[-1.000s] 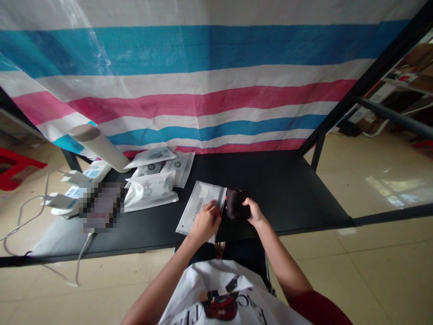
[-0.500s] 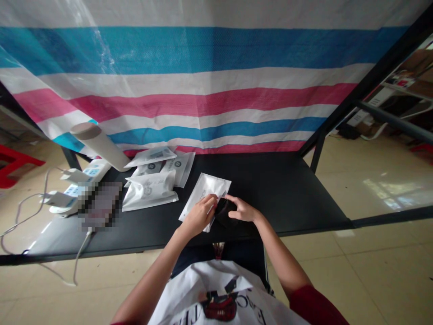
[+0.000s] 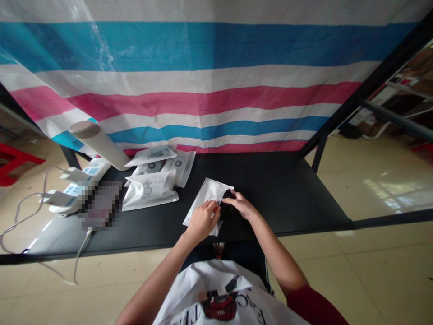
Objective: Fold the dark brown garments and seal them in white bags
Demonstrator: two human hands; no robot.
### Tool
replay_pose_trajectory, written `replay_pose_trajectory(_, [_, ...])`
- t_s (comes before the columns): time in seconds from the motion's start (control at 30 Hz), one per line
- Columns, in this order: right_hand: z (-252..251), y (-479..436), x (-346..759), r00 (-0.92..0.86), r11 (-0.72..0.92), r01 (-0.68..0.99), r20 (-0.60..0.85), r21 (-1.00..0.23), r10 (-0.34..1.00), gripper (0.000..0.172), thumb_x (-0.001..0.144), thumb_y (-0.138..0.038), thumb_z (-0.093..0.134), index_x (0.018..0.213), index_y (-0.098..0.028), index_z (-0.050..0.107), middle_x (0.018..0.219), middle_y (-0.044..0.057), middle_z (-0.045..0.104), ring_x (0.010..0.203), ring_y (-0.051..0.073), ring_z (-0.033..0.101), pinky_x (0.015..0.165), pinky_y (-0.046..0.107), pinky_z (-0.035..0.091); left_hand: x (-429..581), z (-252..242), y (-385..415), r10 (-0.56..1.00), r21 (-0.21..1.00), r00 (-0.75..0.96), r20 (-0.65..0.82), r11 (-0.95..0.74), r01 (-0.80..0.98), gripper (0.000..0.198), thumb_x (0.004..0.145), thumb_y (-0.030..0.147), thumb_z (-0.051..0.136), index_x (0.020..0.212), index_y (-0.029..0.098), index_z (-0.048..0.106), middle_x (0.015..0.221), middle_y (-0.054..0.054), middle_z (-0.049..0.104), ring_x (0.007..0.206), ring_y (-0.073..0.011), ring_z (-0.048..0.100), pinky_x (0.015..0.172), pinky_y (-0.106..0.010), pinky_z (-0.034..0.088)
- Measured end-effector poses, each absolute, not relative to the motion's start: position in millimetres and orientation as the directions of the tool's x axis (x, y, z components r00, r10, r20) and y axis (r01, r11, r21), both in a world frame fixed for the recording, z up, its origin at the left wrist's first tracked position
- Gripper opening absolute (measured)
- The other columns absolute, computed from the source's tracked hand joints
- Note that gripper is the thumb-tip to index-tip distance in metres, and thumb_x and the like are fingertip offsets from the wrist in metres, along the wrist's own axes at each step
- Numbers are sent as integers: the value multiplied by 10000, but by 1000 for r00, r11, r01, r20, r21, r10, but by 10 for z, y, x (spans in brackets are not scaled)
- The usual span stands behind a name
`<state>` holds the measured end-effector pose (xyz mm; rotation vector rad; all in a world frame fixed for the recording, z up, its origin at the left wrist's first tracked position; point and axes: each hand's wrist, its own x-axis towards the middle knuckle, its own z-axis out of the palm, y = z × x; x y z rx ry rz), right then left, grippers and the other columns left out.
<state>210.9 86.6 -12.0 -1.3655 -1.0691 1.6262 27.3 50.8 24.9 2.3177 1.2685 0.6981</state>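
A white printed pouch (image 3: pixel 206 193) lies at a slant near the front edge of the black table. My left hand (image 3: pixel 204 220) is closed on the pouch's near side, fingers bent at its right edge. At that same edge, my right hand (image 3: pixel 242 206) is closed around a soft-looking black item (image 3: pixel 228 212), with thumb and fingers close to the pouch's mouth. How much of the black item is inside the pouch is hidden. It blends with the dark tabletop, so its kind cannot be made out.
Several white pouches (image 3: pixel 150 192) are piled to the left. Behind them leans a pale bottle (image 3: pixel 104 146). A power strip (image 3: pixel 98 168) with plugged-in chargers and a blurred-out phone (image 3: pixel 101 205) with a cable lie farther left. A striped sheet (image 3: pixel 203 104) hangs behind the table (image 3: pixel 277 189).
The pouch has shifted slightly right and toward me with my left hand. My right hand has moved from the black item's far side onto it, beside the pouch's edge.
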Motion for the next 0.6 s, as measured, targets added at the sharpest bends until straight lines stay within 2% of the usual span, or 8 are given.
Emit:
replay_pose_trajectory(0.1, [-197, 824, 1965, -70, -256, -79, -251, -963, 965, 418, 649, -394, 763, 1005, -207, 651, 1011, 58, 728, 1065, 277, 647, 935, 387, 498, 343, 262, 488, 847, 579, 482, 224, -514, 633, 222, 985, 254, 369, 813, 215, 504, 777, -37, 581, 729, -185, 570, 663, -306, 452])
replay_pose_trajectory(0.23, [-258, 755, 1865, -43, -298, -55, -296, -953, 954, 408, 768, -459, 630, 1110, -238, 598, 1058, 51, 710, 1059, 253, 644, 886, 365, 506, 411, 303, 488, 835, 581, 490, 249, -534, 615, 211, 989, 263, 361, 839, 216, 502, 798, -46, 588, 767, -200, 566, 677, -317, 454])
replay_pose_trajectory(0.33, [-242, 766, 1897, -106, -268, 36, -270, -963, 957, 335, 828, -451, 540, 1071, -236, 621, 1021, 42, 712, 1013, 247, 649, 857, 355, 509, 422, 318, 500, 843, 572, 471, 260, -527, 628, 199, 986, 255, 371, 843, 216, 503, 797, -44, 585, 782, -202, 569, 683, -315, 451])
replay_pose_trajectory(0.47, [-200, 826, 1939, -71, -156, 194, -172, -969, 983, 319, 778, -459, 628, 999, -231, 658, 943, 46, 719, 986, 279, 646, 853, 365, 503, 441, 308, 475, 836, 569, 479, 267, -538, 622, 204, 990, 254, 377, 830, 214, 499, 787, -42, 585, 775, -201, 565, 685, -317, 444])
replay_pose_trajectory(0.53, [-187, 825, 1915, -57, -148, 152, -158, -977, 986, 350, 744, -475, 669, 982, -217, 667, 922, 49, 721, 956, 284, 647, 837, 368, 505, 470, 294, 443, 833, 572, 488, 261, -541, 617, 215, 993, 260, 375, 827, 213, 502, 786, -44, 589, 764, -203, 559, 674, -321, 439])
replay_pose_trajectory(0.6, [-185, 793, 1871, -73, -151, 16, -151, -988, 986, 379, 730, -494, 682, 964, -197, 672, 914, 51, 719, 920, 269, 650, 818, 357, 508, 504, 277, 416, 829, 562, 492, 266, -548, 620, 223, 997, 270, 374, 832, 208, 511, 790, -48, 594, 765, -208, 552, 670, -327, 435])
